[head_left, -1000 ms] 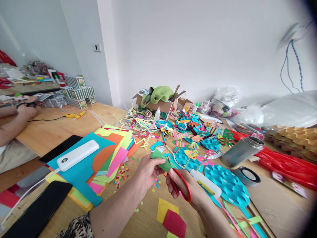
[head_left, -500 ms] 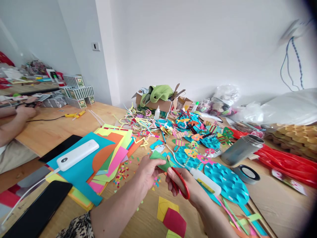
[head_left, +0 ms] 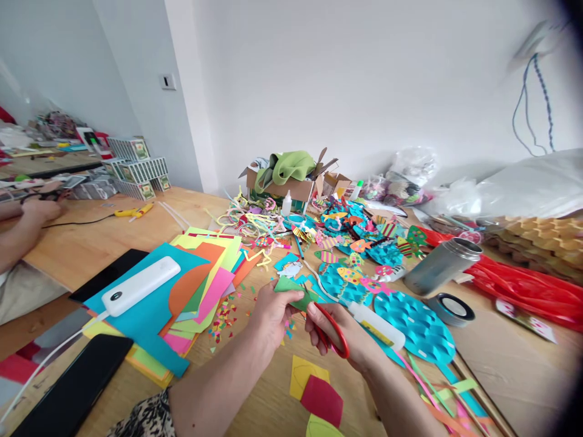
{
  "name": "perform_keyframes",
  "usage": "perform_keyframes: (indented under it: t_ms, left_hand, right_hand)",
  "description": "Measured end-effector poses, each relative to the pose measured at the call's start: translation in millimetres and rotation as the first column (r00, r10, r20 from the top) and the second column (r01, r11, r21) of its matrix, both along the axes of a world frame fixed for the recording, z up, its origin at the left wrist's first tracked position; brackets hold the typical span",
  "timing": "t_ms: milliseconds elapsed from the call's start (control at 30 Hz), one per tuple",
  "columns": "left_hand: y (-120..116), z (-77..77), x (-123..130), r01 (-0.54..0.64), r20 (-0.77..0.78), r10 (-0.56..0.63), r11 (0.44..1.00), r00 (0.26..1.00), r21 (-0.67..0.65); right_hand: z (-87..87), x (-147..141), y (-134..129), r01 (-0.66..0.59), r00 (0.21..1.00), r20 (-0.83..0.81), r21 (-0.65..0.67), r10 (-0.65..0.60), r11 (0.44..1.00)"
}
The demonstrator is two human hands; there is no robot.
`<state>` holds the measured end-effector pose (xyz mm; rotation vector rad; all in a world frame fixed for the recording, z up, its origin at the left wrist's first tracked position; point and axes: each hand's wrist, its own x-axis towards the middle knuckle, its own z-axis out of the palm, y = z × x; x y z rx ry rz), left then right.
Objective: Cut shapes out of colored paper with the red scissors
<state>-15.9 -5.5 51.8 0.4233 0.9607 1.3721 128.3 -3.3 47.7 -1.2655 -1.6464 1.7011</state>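
Observation:
Between the thumb and fingers of my left hand [head_left: 274, 312] is a small piece of green paper [head_left: 285, 285]. My right hand [head_left: 334, 331] is wrapped round the red-handled scissors [head_left: 339, 340], whose blades meet the right side of the green paper. How far the blades are apart is too small to tell. Below my hands lie a yellow paper piece [head_left: 300, 371] with a drawn outline, a dark red one [head_left: 322, 400] and a lime one. Tiny paper scraps [head_left: 225, 315] are scattered left of my left hand.
Coloured sheets [head_left: 218, 285] lie at left with a white power bank [head_left: 141, 285] on top and a black phone [head_left: 73, 385] in front. At right are a glue bottle [head_left: 378, 325], blue textured discs [head_left: 416, 328], a metal flask [head_left: 441, 265] and tape [head_left: 450, 309]. Another person's hand [head_left: 43, 209] is at far left.
The view has shifted slightly. Both hands stay almost in place, still gripping the green paper and the scissors.

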Motion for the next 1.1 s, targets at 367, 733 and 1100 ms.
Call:
perform_keyframes:
  t_ms: [367,733,1100]
  left_hand:
    - [-2.0,-2.3,3.1,-0.032,-0.006,0.032,0.999,0.999,-0.028]
    - [-3.5,-3.9,6.3,-0.04,0.047,0.041,0.999,0.998,-0.031]
    - [-3.3,-6.2,7.1,-0.05,0.076,0.053,0.998,0.996,-0.047]
  right_hand:
    - [0.5,2.0,0.4,0.009,1.0,0.025,-0.01,-0.009,1.0]
    - [-2.8,3.0,0.6,0.004,1.0,0.003,-0.012,-0.004,1.0]
    - [-2.7,1.9,1.0,0.018,1.0,0.013,-0.002,-0.018,1.0]
